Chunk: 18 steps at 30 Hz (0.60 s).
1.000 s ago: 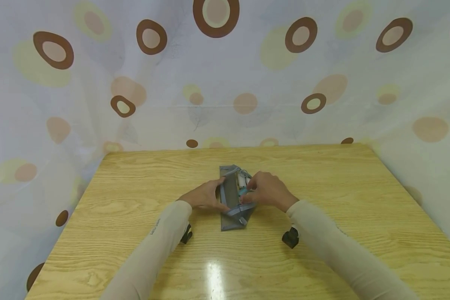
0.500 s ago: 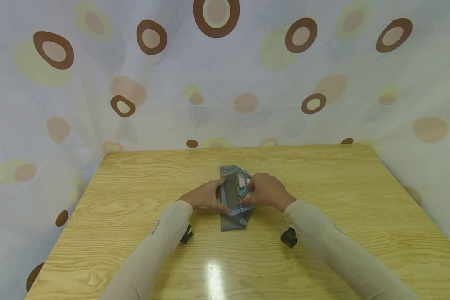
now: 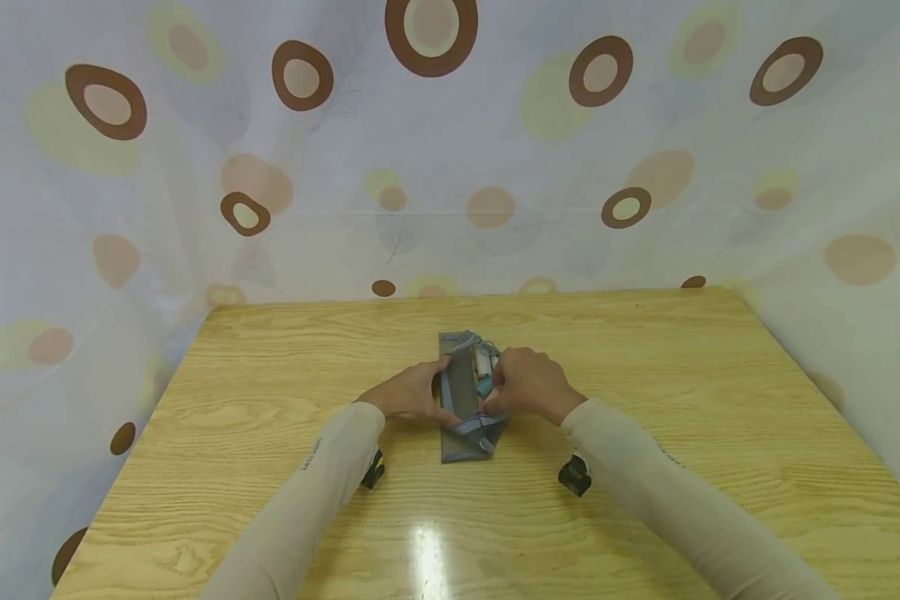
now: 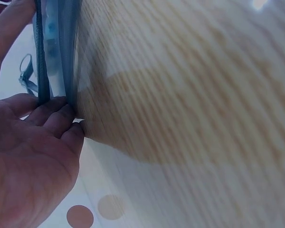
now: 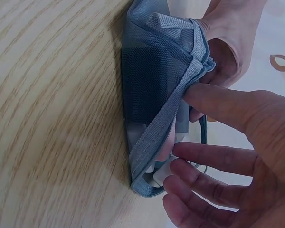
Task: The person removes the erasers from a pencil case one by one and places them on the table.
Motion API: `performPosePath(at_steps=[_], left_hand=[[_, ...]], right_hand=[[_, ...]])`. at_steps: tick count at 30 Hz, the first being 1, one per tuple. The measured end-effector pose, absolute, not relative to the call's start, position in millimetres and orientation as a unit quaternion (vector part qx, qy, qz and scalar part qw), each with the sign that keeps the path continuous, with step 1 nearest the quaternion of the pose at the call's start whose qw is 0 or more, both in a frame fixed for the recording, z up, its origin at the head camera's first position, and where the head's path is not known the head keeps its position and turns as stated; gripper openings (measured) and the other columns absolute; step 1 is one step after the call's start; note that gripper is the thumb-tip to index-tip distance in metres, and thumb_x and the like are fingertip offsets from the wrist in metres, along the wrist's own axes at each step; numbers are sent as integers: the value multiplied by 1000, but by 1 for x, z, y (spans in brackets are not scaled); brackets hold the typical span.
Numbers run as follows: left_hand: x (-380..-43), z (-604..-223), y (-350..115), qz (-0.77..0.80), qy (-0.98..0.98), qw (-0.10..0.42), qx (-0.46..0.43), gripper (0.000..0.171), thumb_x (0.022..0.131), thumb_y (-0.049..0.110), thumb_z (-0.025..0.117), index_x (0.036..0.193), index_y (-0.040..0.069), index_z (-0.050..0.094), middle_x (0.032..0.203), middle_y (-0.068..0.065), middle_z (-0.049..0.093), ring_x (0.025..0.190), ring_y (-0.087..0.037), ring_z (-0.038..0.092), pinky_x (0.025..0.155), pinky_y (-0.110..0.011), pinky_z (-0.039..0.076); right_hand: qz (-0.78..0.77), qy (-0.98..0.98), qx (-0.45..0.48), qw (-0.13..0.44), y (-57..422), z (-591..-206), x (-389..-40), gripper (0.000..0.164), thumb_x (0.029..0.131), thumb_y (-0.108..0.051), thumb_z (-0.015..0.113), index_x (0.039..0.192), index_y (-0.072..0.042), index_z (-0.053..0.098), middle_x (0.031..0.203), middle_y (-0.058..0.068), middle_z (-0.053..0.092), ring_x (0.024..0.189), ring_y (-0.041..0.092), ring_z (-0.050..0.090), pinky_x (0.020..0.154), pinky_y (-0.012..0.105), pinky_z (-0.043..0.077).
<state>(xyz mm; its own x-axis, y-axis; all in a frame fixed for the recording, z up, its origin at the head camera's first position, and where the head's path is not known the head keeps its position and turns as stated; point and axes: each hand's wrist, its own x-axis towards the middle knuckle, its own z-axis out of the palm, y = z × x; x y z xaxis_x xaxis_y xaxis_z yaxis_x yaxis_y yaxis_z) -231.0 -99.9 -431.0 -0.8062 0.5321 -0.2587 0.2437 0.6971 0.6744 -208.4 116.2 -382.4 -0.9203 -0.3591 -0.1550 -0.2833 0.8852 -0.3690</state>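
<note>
A grey-blue mesh zip pouch point(image 3: 463, 383) lies on the table with its mouth unzipped. My left hand point(image 3: 412, 392) grips the pouch by its left side, thumb and fingers spread along it. In the left wrist view, the left fingers point(image 4: 59, 116) hold one end beside the zip. My right hand point(image 3: 534, 385) is at the mouth, its fingers loosely bent. Its thumb touches the zip edge, and its fingertips point(image 5: 179, 149) reach the contents. Inside show a white item point(image 3: 483, 361), a teal item point(image 3: 484, 386) and a pink item point(image 5: 167, 145), all partly hidden.
The wood-grain table point(image 3: 285, 350) extends around the pouch. Behind it hangs a pale curtain point(image 3: 435, 242) with brown and green rounds, which also runs along both sides. A thin cord loop point(image 4: 26, 71) hangs from the pouch. Light glares on the near tabletop.
My right hand has shifted slightly left and toward me, lower at the pouch mouth. My left hand and the pouch stay in place.
</note>
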Motion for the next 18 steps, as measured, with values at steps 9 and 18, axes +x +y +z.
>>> performPosePath(at_steps=[9, 18], left_hand=[[-231, -430, -99, 319, 895, 223, 216, 110, 82, 36, 86, 162, 3, 18, 162, -18, 30, 147, -31, 34, 116, -44, 36], [-229, -429, -98, 318, 896, 222, 215, 109, 82, 36, 86, 161, 2, 19, 162, -18, 30, 148, -31, 32, 117, -44, 34]], right_hand=[[-160, 967, -162, 114, 117, -384, -209, 40, 77, -32, 89, 56, -13, 60, 57, -7, 48, 53, 11, 37, 45, 26, 27], [-138, 971, -158, 114, 118, -383, -210, 39, 76, -37, 90, 58, -13, 66, 62, -4, 60, 55, 13, 45, 46, 28, 39]])
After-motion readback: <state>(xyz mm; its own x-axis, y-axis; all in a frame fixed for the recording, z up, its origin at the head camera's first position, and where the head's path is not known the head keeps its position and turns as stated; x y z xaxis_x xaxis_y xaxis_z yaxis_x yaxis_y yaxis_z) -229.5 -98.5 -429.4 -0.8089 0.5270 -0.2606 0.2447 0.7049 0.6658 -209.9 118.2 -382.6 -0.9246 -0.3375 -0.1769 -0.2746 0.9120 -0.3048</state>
